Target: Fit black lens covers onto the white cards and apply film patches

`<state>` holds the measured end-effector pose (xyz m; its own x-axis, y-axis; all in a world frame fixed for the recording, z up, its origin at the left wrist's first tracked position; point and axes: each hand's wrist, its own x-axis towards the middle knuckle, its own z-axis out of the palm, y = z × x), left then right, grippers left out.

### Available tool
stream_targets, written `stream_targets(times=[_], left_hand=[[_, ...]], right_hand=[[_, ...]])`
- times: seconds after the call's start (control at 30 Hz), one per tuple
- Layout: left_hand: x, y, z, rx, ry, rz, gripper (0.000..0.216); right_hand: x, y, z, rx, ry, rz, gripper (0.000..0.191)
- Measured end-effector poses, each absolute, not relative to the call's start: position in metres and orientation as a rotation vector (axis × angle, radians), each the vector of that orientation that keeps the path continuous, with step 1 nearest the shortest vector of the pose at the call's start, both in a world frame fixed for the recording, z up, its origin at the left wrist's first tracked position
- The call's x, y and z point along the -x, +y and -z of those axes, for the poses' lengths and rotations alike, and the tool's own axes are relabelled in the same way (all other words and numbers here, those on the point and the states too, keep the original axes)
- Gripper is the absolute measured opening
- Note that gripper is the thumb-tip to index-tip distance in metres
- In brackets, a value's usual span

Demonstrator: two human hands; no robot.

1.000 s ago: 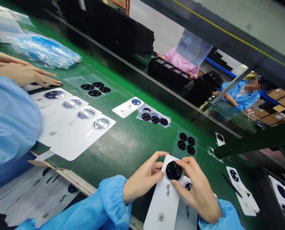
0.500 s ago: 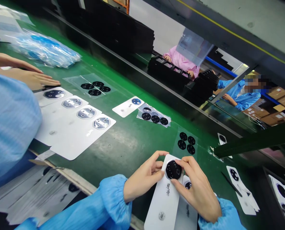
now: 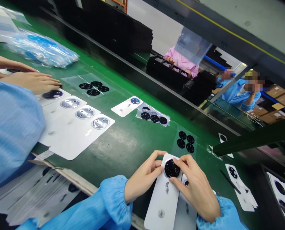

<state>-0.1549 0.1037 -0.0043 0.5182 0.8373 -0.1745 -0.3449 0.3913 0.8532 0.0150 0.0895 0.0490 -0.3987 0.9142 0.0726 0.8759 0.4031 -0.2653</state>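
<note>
My left hand [image 3: 144, 175] grips the upper left edge of a white phone back panel [image 3: 163, 201], its thumb and fingers beside the camera ring. A black round camera sticker [image 3: 172, 168] covers the ring at the panel's top. My right hand [image 3: 196, 188] is closed around that sticker's right side, index finger on its upper edge and thumb at its lower edge. A second white panel [image 3: 187, 207] lies partly under the first, half hidden by my right hand. Just beyond my hands is a clear sheet with several black stickers [image 3: 186, 141].
On the left, a co-worker's hands [image 3: 29, 78] rest over a row of white panels [image 3: 70, 134]. More sticker sheets [image 3: 94, 88] and a single panel [image 3: 125, 106] lie on the green bench. Tweezers [image 3: 230, 182] are at right, near a green post [image 3: 250, 137].
My hands stay at the sticker and panel with only a slight shift. The co-worker's hand at left moves a little over the panels. A person in the background raises their hands.
</note>
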Motion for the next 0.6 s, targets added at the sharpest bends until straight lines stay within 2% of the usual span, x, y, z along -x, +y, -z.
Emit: stream_targets(times=[0.6], left_hand=[[0.141,0.101,0.009,-0.826,0.746,-0.932,0.039]], right_hand=[[-0.012,0.076,-0.035,1.597,-2.354,0.008,0.039]])
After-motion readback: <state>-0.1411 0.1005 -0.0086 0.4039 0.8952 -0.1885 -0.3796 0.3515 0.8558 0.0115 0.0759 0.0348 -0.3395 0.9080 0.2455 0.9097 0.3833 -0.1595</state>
